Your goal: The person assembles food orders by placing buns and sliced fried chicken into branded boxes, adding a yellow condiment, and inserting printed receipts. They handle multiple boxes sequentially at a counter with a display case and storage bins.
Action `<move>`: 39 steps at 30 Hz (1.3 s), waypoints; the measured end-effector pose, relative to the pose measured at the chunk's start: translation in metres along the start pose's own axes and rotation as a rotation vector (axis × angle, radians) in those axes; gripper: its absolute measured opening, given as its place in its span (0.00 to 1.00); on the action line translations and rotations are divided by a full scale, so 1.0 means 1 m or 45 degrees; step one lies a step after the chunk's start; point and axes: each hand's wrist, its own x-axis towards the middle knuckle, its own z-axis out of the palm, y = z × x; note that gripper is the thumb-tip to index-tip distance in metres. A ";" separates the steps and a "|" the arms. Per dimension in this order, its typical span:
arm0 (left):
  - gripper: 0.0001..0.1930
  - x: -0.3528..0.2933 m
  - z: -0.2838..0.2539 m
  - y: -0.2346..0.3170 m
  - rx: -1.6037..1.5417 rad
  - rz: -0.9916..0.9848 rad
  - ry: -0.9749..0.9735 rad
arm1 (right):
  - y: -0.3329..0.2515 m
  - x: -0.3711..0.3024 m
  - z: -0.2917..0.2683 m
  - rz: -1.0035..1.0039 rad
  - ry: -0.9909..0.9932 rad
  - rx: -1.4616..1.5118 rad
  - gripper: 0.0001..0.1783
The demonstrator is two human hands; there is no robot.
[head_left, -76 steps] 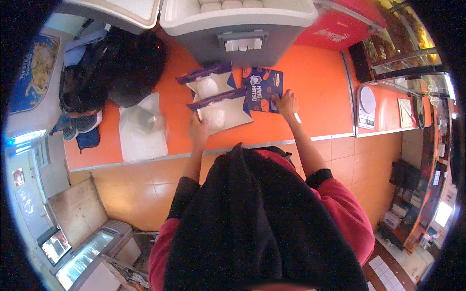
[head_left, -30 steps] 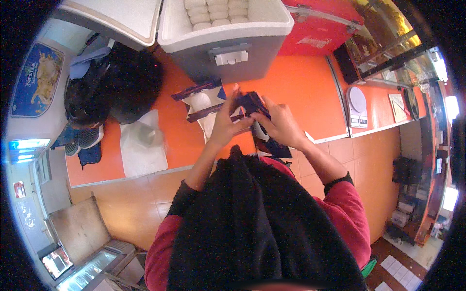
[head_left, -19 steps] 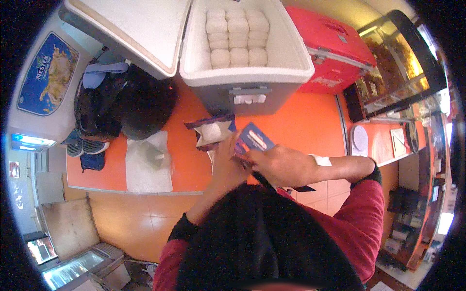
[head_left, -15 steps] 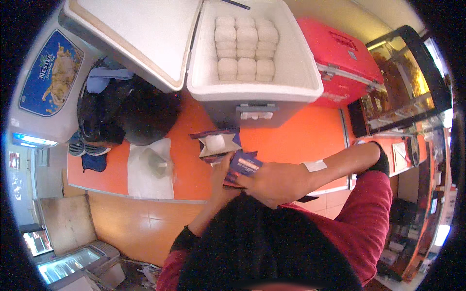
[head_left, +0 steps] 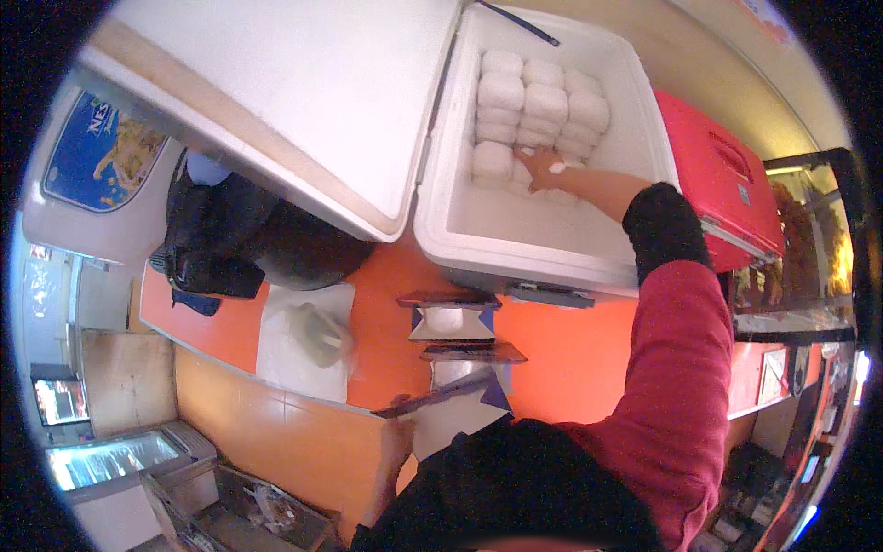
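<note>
My right hand is down inside the white-lined cooler, fingers apart on the front row of white rounded packs. Whether a pack is gripped there is hard to see. Low in the view, my left hand holds the edge of an open carton, purple outside and pale inside; part of that hand is hidden. Just beyond it stands a second open carton. Behind that, another carton has a white pack in it.
The cooler's raised lid leans to the left. A black bag lies on the orange counter, beside a white sheet with a clear plastic item on it. A red cooler and a glass display case stand right.
My right hand has left the carton and reached forward into the cooler. The carton at my left hand now stands open. A second carton now shows on the counter. The view has shifted.
</note>
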 end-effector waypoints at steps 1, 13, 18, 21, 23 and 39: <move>0.21 -0.002 0.003 0.000 -0.158 0.225 0.028 | -0.002 0.002 0.009 0.100 0.073 -0.022 0.57; 0.24 0.005 0.004 -0.005 -0.352 0.273 -0.046 | -0.019 -0.240 -0.239 -0.210 -0.392 2.090 0.32; 0.23 0.003 0.014 0.000 -0.132 0.541 0.084 | -0.141 -0.367 -0.207 -0.941 -0.725 1.727 0.40; 0.25 0.004 0.025 -0.003 -0.278 0.512 -0.095 | -0.242 -0.383 -0.140 -0.476 -0.449 0.966 0.41; 0.25 0.003 0.035 -0.010 -0.368 0.453 -0.168 | -0.292 -0.386 -0.098 -0.040 -0.191 0.834 0.42; 0.23 0.016 0.049 -0.004 -0.315 0.992 -0.758 | -0.284 -0.468 0.085 0.621 0.301 1.487 0.18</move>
